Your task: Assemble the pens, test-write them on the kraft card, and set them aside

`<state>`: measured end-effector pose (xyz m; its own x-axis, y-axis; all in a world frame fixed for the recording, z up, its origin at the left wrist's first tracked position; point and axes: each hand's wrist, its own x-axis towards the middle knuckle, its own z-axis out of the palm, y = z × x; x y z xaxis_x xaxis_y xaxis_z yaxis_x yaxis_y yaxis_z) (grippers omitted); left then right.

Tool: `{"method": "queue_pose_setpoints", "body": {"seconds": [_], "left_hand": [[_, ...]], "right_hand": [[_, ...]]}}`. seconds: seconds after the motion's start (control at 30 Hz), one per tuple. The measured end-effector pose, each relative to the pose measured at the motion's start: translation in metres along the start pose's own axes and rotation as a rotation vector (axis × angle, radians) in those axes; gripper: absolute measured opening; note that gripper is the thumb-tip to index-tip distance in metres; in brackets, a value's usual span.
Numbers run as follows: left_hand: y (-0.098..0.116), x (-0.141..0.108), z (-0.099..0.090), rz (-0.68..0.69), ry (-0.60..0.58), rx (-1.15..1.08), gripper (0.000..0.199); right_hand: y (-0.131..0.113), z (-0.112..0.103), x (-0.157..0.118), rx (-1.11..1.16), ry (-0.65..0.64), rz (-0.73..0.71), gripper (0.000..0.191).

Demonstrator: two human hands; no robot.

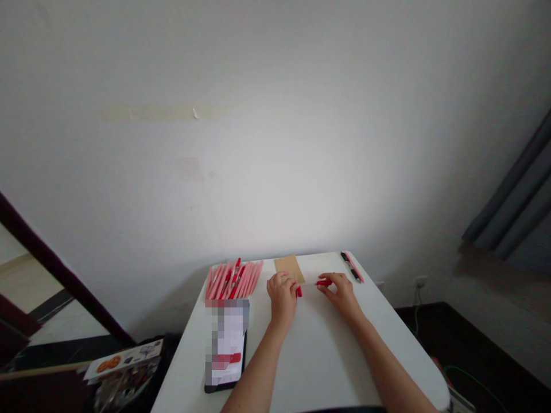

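My left hand (283, 293) is closed at the fingertips around a short red piece that looks like a pen cap (299, 292). Level with it, my right hand (341, 293) pinches the red end of a slim pen (323, 282). The pen's pale, clear-looking barrel points left toward my left fingers; I cannot tell whether it touches them. Behind my left hand lies a flat tan card or paper (289, 267). To the left is a bundle of pink pens (249, 280), with several red ones on top.
A black-edged phone (230, 344) lies on the white table (318, 355), left of my left forearm. At the back right corner lie a black pen (349, 265) and a pink one beside it. The wall stands behind the table; a box (124, 360) is at lower left.
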<state>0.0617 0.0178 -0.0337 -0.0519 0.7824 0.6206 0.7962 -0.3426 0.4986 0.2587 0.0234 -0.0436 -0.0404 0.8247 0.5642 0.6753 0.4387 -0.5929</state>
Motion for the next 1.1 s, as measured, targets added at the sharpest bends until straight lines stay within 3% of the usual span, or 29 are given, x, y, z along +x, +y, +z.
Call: {"method": "queue_pose_setpoints", "body": {"seconds": [0.3,0.73,1.1], "left_hand": [[0.004,-0.001,-0.0007,0.038,0.011,-0.024,0.012],[0.0026,-0.0015,0.0009,0.001,0.007,-0.017,0.005],[0.0077,-0.0011,-0.0035,-0.048,-0.041,-0.004,0.008]], "right_hand": [[0.0035,0.0019,0.0009,-0.041,-0.025,-0.009,0.032],[0.0073,0.002,0.0002,0.028,-0.011,0.003,0.016],[0.0051,0.0018,0.0005,0.057,0.018,0.035,0.03]]}}
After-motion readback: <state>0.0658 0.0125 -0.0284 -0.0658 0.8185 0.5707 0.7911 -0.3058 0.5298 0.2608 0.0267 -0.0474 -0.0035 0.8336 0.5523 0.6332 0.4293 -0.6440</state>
